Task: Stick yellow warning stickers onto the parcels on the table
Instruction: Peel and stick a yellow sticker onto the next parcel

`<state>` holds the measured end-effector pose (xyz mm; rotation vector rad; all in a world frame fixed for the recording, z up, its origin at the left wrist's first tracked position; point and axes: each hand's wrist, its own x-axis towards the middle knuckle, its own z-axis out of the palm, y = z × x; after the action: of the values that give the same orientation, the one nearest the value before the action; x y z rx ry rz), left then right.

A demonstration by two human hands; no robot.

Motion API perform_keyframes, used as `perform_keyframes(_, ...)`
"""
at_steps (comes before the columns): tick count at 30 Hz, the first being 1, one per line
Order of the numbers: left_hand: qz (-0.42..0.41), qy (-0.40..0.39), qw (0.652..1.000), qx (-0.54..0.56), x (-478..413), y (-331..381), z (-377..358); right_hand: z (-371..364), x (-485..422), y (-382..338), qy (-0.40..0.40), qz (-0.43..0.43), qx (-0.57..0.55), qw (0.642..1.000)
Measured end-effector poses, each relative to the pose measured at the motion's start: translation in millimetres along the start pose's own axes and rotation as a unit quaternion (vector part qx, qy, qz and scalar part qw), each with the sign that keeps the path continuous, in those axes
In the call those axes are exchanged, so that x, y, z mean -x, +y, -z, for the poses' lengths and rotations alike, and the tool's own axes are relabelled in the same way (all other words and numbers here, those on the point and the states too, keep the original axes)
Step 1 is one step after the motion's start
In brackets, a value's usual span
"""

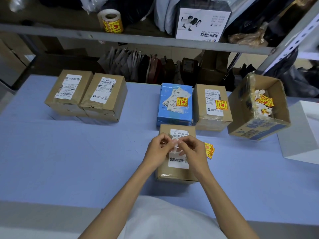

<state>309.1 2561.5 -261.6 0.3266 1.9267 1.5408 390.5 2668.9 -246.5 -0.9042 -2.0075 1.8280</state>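
Note:
A brown parcel [174, 171] with a white shipping label lies on the blue table [72, 152] in front of me. Above it, my left hand [158, 152] and my right hand [193, 152] pinch a small sticker on its pale backing paper [175, 144] between the fingertips; its printed face is hidden. Loose yellow stickers [209, 150] lie right of the parcel. Behind it, a blue parcel [174, 116] and a brown parcel [212, 118] each carry a yellow sticker. Two brown parcels [69, 94] [105, 99] at the back left show only white labels.
An open cardboard box [260, 128] with crumpled backing papers and sticker scraps stands at the right. A white box [303, 135] sits at the far right edge. A roll of yellow stickers [111, 21] rests on the metal shelf behind the table.

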Motion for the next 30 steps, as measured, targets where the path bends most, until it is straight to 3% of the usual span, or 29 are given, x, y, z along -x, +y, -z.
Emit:
perform_keyframes(4, 0.04, 0.025, 0.999, 0.007, -1, 2, -2, 5, 0, 2, 0.037, -0.025, -0.042, 0.998)
perform_keyframes(13, 0.011, 0.004, 1.0, -0.003, -1, -1, -4, 0, 3, -8, -0.009, -0.017, -0.068, 0.997)
perform_keyframes(16, 0.002, -0.005, 0.999, 0.037, -1, -1, -4, 1, 2, -6, 0.016, -0.03, -0.079, 0.996)
perform_keyframes(22, 0.022, 0.054, 0.998, -0.025, 4, 3, -3, 5, 0, -4, 0.093, -0.05, -0.094, 0.99)
perform_keyframes(30, 0.032, 0.064, 0.997, 0.009, 8, 12, -3, 5, -1, -3, 0.111, -0.059, -0.086, 0.988)
